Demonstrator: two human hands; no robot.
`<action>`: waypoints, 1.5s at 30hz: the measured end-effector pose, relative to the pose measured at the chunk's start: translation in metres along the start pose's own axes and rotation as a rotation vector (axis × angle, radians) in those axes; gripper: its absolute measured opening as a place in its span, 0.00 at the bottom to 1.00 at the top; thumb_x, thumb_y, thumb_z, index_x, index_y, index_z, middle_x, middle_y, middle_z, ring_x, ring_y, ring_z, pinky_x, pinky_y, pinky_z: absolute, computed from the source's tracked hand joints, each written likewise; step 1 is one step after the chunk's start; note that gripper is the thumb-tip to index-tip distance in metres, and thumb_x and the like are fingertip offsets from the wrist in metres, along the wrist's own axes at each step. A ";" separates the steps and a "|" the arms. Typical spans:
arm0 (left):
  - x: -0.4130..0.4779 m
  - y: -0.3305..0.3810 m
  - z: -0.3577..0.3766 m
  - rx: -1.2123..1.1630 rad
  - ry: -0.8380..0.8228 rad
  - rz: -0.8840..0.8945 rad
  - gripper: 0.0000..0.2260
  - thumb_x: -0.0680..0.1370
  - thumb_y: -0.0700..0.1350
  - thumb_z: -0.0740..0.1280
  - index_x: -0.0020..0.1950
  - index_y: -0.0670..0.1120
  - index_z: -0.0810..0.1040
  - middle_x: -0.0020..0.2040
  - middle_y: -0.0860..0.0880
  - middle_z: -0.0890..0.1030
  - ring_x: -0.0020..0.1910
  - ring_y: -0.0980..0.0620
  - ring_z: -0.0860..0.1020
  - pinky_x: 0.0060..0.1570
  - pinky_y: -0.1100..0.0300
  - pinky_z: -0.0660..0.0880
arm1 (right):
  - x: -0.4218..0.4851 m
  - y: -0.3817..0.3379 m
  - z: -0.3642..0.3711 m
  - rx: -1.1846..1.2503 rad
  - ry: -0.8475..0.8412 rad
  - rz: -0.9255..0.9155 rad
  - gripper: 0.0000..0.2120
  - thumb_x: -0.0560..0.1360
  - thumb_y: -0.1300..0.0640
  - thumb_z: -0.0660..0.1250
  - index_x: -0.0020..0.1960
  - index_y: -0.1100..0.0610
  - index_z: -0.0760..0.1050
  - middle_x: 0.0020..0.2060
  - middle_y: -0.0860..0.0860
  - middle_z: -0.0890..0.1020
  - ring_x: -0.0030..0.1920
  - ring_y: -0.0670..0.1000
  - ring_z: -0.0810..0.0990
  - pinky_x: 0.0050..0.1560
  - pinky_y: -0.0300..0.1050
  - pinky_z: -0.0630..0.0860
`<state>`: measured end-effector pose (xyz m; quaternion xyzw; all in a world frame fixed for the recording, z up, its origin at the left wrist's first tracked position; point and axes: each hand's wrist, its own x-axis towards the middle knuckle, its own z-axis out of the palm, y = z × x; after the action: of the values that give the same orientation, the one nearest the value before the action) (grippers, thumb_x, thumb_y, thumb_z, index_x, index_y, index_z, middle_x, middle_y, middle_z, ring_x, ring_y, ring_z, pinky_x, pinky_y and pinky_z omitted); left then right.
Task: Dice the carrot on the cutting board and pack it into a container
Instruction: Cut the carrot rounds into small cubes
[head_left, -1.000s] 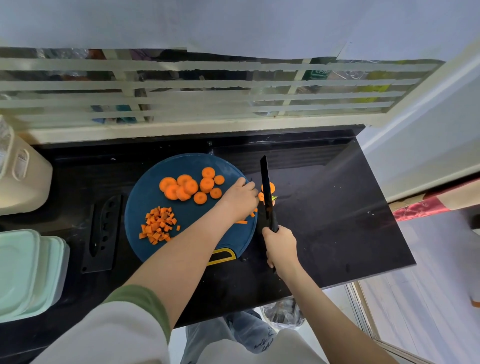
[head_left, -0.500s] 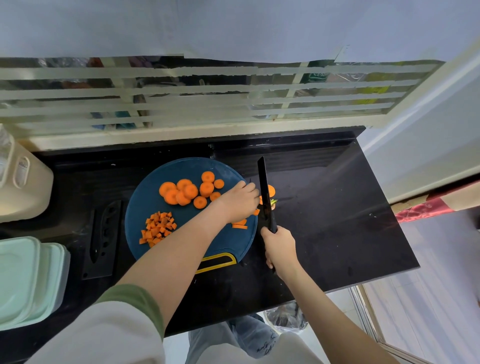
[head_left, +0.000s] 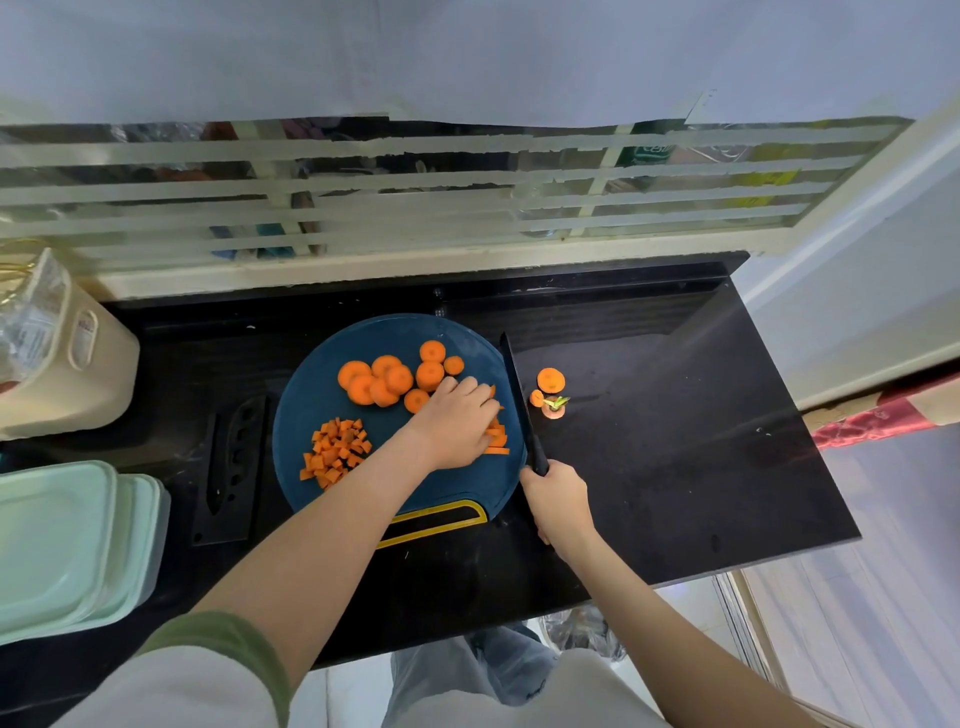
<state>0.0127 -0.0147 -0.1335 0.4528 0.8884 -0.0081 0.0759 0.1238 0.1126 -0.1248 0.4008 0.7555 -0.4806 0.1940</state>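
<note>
A round dark-blue cutting board lies on the black counter. On it are several carrot rounds at the back and a pile of diced carrot at the front left. My left hand curls over a bunch of carrot strips at the board's right side and holds them down. Just to the right, my right hand grips the handle of a black knife. Its blade points away from me along the board's right edge, next to the strips.
Carrot end pieces lie on the counter right of the knife. A black knife sheath lies left of the board. Stacked pale-green lidded containers stand at the near left, a beige jug behind them. The counter's front edge is close.
The knife blade has shifted left, off the carrot ends and onto the board's right edge. My left hand has stayed on the carrot strips.
</note>
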 end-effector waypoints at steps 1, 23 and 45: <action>-0.002 0.001 0.002 -0.039 0.030 -0.028 0.17 0.80 0.52 0.58 0.63 0.43 0.72 0.59 0.46 0.73 0.59 0.45 0.69 0.57 0.53 0.63 | -0.001 0.001 0.000 -0.003 -0.004 0.008 0.09 0.78 0.54 0.61 0.41 0.55 0.72 0.34 0.52 0.75 0.32 0.50 0.73 0.34 0.46 0.71; -0.027 0.015 0.026 -0.663 -0.015 -0.425 0.29 0.78 0.45 0.66 0.74 0.42 0.56 0.50 0.41 0.79 0.49 0.45 0.78 0.42 0.57 0.70 | -0.006 0.000 0.009 0.026 -0.008 -0.007 0.09 0.78 0.58 0.61 0.38 0.55 0.70 0.31 0.51 0.72 0.28 0.49 0.70 0.30 0.45 0.69; -0.029 0.025 0.028 -0.231 0.150 -0.004 0.11 0.66 0.41 0.78 0.43 0.43 0.78 0.39 0.48 0.77 0.34 0.49 0.78 0.22 0.62 0.67 | 0.001 -0.006 -0.004 0.004 0.005 0.014 0.10 0.80 0.54 0.61 0.40 0.54 0.70 0.33 0.52 0.74 0.31 0.50 0.72 0.32 0.46 0.70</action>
<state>0.0528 -0.0258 -0.1555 0.4387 0.8874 0.1282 0.0607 0.1190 0.1153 -0.1205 0.4077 0.7522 -0.4797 0.1946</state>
